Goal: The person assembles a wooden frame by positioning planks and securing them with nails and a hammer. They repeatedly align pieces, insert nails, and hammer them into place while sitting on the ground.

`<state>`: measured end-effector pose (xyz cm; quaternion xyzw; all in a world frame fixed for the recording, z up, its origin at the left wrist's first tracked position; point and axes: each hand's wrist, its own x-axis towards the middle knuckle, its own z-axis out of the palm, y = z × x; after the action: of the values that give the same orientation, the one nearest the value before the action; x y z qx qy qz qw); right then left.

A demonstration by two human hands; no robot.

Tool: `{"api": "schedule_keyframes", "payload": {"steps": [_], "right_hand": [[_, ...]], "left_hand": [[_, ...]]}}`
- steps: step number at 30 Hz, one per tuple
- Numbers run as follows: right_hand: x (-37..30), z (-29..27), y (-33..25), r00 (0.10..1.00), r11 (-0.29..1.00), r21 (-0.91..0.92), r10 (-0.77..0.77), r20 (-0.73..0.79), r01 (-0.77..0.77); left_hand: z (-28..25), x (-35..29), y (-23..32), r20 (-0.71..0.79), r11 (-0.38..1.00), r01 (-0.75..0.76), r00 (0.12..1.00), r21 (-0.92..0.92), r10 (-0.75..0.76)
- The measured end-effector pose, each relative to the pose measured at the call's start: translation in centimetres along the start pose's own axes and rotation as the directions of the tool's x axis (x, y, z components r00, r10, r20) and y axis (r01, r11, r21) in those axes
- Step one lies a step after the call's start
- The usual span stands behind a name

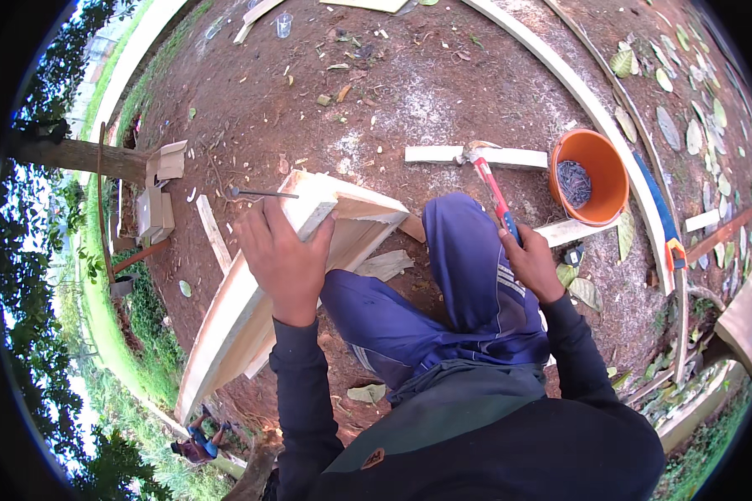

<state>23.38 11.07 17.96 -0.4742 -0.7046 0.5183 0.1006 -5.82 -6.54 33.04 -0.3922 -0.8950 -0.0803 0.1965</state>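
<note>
My left hand is closed round the upper corner of a pale wooden frame, which leans on its edge beside my left knee. A long nail sticks out sideways from the wood just above my left fingers, its head pointing left. Whether those fingers touch the nail, I cannot tell. In my right hand is a hammer, gripped by its red and blue handle beside my right knee. The hammer's head rests on or just above a short pale wood strip lying on the ground.
An orange bucket holding many nails stands to the right. Near it lie a small dark tool, long wooden strips and a blue saw-like tool with an orange handle. Cardboard boxes sit by a tree trunk; another person is lower left.
</note>
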Motion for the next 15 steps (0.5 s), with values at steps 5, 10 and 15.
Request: {"api": "schedule_keyframes", "payload": {"steps": [5, 10, 15], "right_hand": [[-0.9, 0.8, -2.7, 0.987, 0.949, 0.275, -0.160, 0.000, 0.154], [-1.7, 0.7, -3.8, 0.959, 0.912, 0.410, -0.114, 0.258, -0.002], [-3.3, 0.9, -6.0, 0.927, 0.879, 0.453, -0.034, 0.374, -0.151]], "left_hand": [[0.6, 0.4, 0.0, -0.028, 0.999, -0.048, 0.998, 0.008, 0.048], [0.8, 1.0, -0.1, -0.101, 0.994, -0.105, 0.989, 0.027, 0.107], [0.2, 0.2, 0.2, -0.023, 1.000, -0.021, 1.000, 0.015, 0.021]]}}
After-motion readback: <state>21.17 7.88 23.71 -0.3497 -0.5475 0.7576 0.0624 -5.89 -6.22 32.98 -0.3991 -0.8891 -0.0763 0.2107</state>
